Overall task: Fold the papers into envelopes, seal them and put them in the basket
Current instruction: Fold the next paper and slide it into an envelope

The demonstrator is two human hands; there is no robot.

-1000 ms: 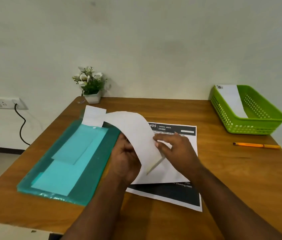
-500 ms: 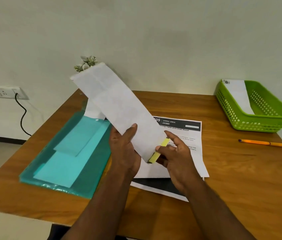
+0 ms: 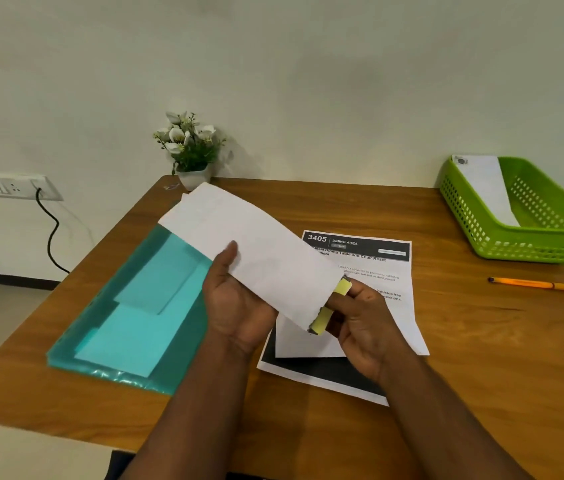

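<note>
Left hand (image 3: 239, 303) grips folded paper (image 3: 256, 251) above table; right hand (image 3: 363, 320) pinches its yellow strip (image 3: 342, 288)

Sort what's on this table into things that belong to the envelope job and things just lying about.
Job in hand:
folded white paper, held by left hand
yellow strip, pinched by right hand
green basket, one white envelope inside
teal folder with sheets

Lying about:
orange pen
flower pot
printed sheet

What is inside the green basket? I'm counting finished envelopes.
One white folded paper leans lengthwise in the green basket. The near wall hides part of the floor, so anything lying there cannot be seen.
</note>
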